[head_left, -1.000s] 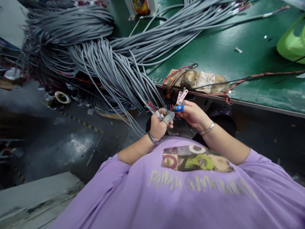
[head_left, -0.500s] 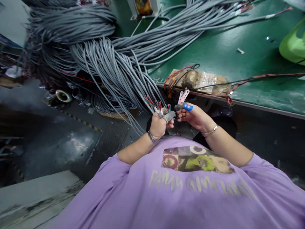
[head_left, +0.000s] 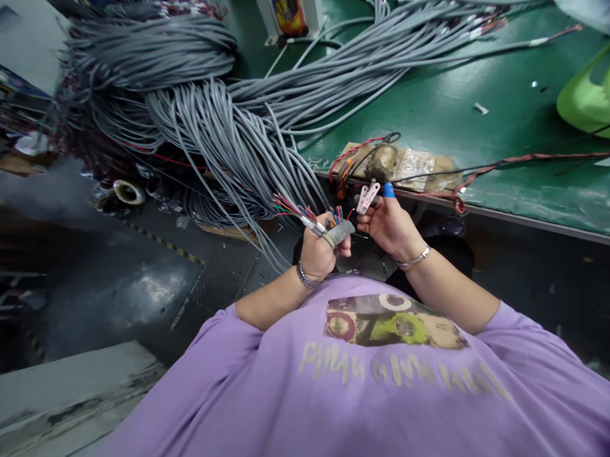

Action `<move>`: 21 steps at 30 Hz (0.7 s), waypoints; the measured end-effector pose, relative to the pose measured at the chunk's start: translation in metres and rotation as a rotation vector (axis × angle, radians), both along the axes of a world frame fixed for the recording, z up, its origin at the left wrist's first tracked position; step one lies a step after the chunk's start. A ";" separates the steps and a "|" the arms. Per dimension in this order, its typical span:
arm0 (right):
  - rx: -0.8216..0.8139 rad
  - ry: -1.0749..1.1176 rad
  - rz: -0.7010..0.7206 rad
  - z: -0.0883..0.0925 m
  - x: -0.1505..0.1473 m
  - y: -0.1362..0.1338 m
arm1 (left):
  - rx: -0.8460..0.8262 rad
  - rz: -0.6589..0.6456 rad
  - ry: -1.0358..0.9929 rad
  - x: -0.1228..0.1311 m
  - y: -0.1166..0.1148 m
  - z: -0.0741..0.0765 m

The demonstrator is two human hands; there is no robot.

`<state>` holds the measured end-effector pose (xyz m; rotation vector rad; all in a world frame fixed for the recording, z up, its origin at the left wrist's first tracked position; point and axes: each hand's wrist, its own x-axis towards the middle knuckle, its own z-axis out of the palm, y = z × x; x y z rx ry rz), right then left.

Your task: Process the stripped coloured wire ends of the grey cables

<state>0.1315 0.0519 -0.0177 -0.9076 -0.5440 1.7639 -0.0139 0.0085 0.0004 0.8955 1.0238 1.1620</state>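
Observation:
My left hand [head_left: 318, 255] is closed around the ends of grey cables, whose thin coloured wires [head_left: 290, 208] fan out above the fist. A white sleeve or label [head_left: 312, 224] sits at the base of one bundle. Grey wrapping [head_left: 339, 233] appears to cover the left thumb. Just to the right, my right hand [head_left: 388, 229] has curled fingers around a small pink-handled tool [head_left: 368, 197]; its working end is hard to make out. The right thumb, capped in blue [head_left: 388, 189], points up beside it. A thin red wire [head_left: 350, 214] shows between the hands.
Many grey cables [head_left: 221, 125] drape over the green table [head_left: 482, 142] and hang off its edge. A taped cardboard piece [head_left: 423, 170] lies at the front edge, near a twisted red-and-black cord [head_left: 513, 158]. A green basket [head_left: 588, 102] stands at right.
My right thumb has lifted from lying across the tool to pointing upward, and the pink handles sit lower in the fingers. My left hand keeps its hold; its wires have shifted slightly left.

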 end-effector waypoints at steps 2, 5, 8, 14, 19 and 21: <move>0.044 -0.021 0.036 0.005 0.001 0.003 | 0.006 0.043 0.011 0.007 0.002 0.001; 0.085 -0.066 0.001 0.006 -0.002 0.008 | 0.003 0.081 0.042 0.017 0.007 -0.001; 0.088 -0.042 -0.069 0.003 -0.007 0.010 | 0.000 0.097 0.061 0.021 0.009 -0.006; 0.071 -0.035 -0.119 0.005 -0.015 0.011 | 0.003 0.050 0.105 0.019 0.007 -0.014; 0.060 -0.004 -0.058 0.003 -0.011 0.010 | -0.006 0.042 0.113 0.017 0.005 -0.012; 0.075 0.006 -0.006 0.000 -0.007 0.008 | -0.013 0.053 0.111 0.016 0.005 -0.010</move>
